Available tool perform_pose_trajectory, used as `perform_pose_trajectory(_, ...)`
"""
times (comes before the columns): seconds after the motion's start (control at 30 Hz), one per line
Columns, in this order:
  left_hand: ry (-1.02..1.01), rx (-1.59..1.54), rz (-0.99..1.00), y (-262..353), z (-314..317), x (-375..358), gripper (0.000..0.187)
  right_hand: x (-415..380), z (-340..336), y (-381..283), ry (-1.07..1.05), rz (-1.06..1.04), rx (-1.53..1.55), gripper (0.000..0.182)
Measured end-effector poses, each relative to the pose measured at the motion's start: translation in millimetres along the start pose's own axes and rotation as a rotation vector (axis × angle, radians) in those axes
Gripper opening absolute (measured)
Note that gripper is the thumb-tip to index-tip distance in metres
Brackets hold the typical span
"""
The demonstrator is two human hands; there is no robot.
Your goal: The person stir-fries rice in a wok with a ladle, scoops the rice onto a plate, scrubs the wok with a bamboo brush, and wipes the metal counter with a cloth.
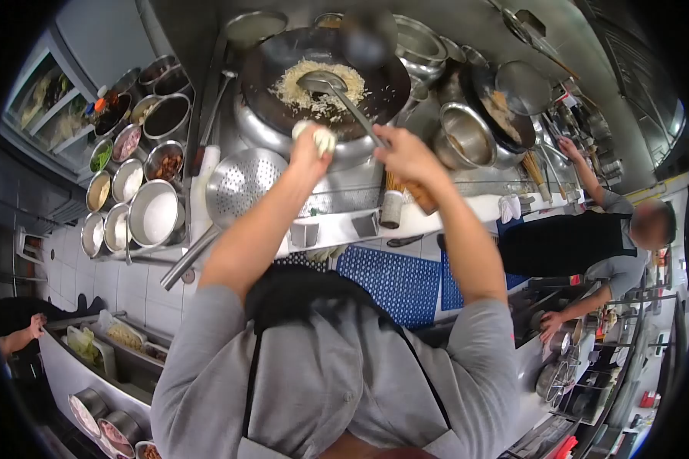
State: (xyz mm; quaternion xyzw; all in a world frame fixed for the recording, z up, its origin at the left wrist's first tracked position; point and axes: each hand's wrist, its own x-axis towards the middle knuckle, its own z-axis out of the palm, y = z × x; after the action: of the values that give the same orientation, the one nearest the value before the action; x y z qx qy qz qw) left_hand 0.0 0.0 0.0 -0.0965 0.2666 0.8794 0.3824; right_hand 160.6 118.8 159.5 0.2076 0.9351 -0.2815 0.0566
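A large dark wok [258, 76] sits on the stove in front of me, with rice [285, 83] spread over its bottom. My left hand [308, 157] is closed around a folded pale cloth [325, 139] at the wok's near rim. In my right hand [409, 159] is the handle of a metal ladle [354, 109]. The ladle's bowl lies on the rice near the middle of the wok. Just left of my left forearm, a perforated metal strainer [243, 183] rests on the counter.
Metal bowls of ingredients [155, 214] crowd the counter on the left. Right of the wok stand a steel pot [467, 136] and a second wok [505, 115] with food in it. A co-worker [574, 245] is at the right; another person's hand [37, 325] shows far left.
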Motion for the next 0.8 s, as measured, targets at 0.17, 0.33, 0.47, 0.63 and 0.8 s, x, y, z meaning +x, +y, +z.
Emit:
perform_pose_trajectory(0.17, 0.043, 0.152, -0.225, -14.0, -22.7, -115.5, 0.011, -56.5, -16.3, 9.6, -0.063, -0.068, 0.152, 0.056)
perform_pose_trajectory(0.33, 0.058, 0.059, -0.112, 11.1, 26.3, -42.7, 0.016, -16.3, -20.2, -7.7, -0.139, 0.006, 0.053, 0.057)
perform_pose_trajectory(0.47, 0.132, 0.017, 0.003, -27.6, -16.6, -59.4, 0.01, -7.8, 27.2, 16.0, 0.182, -0.101, -0.085, 0.058)
perform_pose_trajectory(0.63, 0.227, 0.093, -0.029, 10.8, 28.3, -73.9, 0.007, -102.6, -24.4, 11.2, -0.08, 0.03, 0.264, 0.059)
perform_pose_trajectory(0.8, 0.201, 0.079, -0.051, 12.7, 1.1, 14.7, 0.006, -68.4, 1.9, 56.8, 0.031, -0.061, 0.09, 0.057)
